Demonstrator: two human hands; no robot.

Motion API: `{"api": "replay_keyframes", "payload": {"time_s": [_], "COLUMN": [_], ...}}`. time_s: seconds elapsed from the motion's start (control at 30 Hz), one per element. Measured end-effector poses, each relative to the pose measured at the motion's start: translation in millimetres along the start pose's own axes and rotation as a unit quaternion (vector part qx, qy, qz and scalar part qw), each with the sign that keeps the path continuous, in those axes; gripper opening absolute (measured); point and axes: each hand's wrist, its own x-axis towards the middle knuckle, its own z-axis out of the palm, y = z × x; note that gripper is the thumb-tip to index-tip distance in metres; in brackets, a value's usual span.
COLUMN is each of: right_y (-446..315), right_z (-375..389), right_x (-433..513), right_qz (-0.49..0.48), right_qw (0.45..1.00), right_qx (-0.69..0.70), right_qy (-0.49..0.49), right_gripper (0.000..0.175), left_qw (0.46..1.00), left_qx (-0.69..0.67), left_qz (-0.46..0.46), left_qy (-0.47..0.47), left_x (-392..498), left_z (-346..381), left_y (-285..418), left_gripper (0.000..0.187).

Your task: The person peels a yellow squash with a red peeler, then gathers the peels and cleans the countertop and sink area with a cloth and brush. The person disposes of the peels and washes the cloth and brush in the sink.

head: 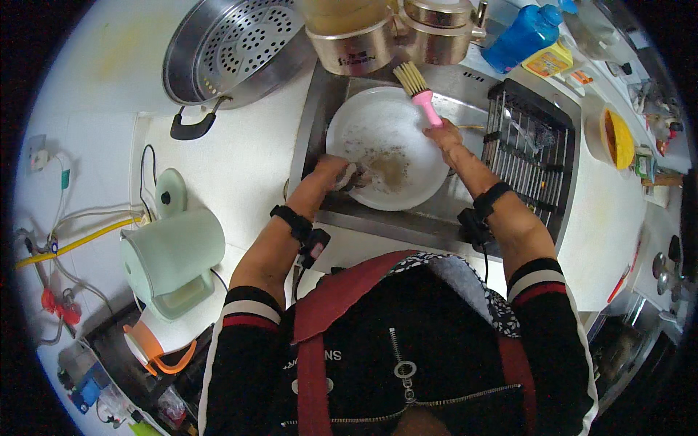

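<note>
My right hand point(448, 139) grips the pink handle of a brush point(421, 94) with pale yellow bristles. The brush points away from me over the far right part of a round white basin point(376, 117). The basin sits in a stainless steel sink point(327, 215) and has brown grit or murky water toward its near side. At the basin's near left rim, my left hand point(332, 169) holds a small grey-brown object point(350, 177). Blur and the fingers keep me from telling what that object is.
A black-ended metal drying rack point(526, 155) lies across the sink's right side. Behind stand gold-coloured metal canisters point(351, 52) and a blue bottle point(521, 41). To the left are a steamer pot point(240, 54) and a pale green electric kettle point(169, 256); a yellow bowl point(618, 139) is right.
</note>
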Motion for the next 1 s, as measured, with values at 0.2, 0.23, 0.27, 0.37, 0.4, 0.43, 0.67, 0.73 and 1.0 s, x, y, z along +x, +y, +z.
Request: {"api": "replay_keyframes", "payload": {"time_s": [0.2, 0.23, 0.27, 0.37, 0.4, 0.43, 0.67, 0.73, 1.0], "right_y": [-14, -19, -24, -48, -56, -64, -101, -107, -141], "right_z": [-19, -26, -36, -63, -74, -83, -89, -85, -52], "right_x": [-12, -17, -24, -56, -68, -79, -129, -136, -173], "right_qz": [-0.034, -0.077, -0.088, -0.084, -0.077, -0.096, -0.109, -0.111, -0.188], "right_qw": [0.998, 0.996, 0.995, 0.991, 0.990, 0.986, 0.951, 0.962, 0.922], "right_qx": [0.015, 0.036, 0.045, 0.105, 0.113, 0.131, 0.253, 0.211, 0.247], "right_qy": [0.057, 0.042, 0.026, -0.008, -0.022, -0.041, -0.138, -0.134, -0.230], "right_gripper": [0.055, 0.054, 0.054, 0.042, 0.042, 0.042, 0.043, 0.043, 0.036], "left_qw": [0.997, 0.948, 0.922, 0.931, 0.934, 0.937, 0.936, 0.932, 0.898], "left_qx": [-0.033, -0.240, -0.311, -0.282, -0.325, -0.314, -0.286, -0.297, -0.327], "left_qz": [-0.044, -0.195, -0.213, -0.223, -0.141, -0.144, -0.158, -0.159, -0.186], "left_qy": [0.053, 0.080, 0.092, 0.065, 0.041, 0.048, 0.128, 0.135, 0.227], "left_x": [-28, -33, -44, -79, -96, -105, -162, -180, -254], "left_z": [-13, -12, -16, -32, -36, -41, -64, -76, -99], "left_y": [47, 62, 73, 105, 110, 117, 134, 134, 108], "left_gripper": [0.020, 0.021, 0.021, 0.022, 0.023, 0.022, 0.025, 0.026, 0.025]}}
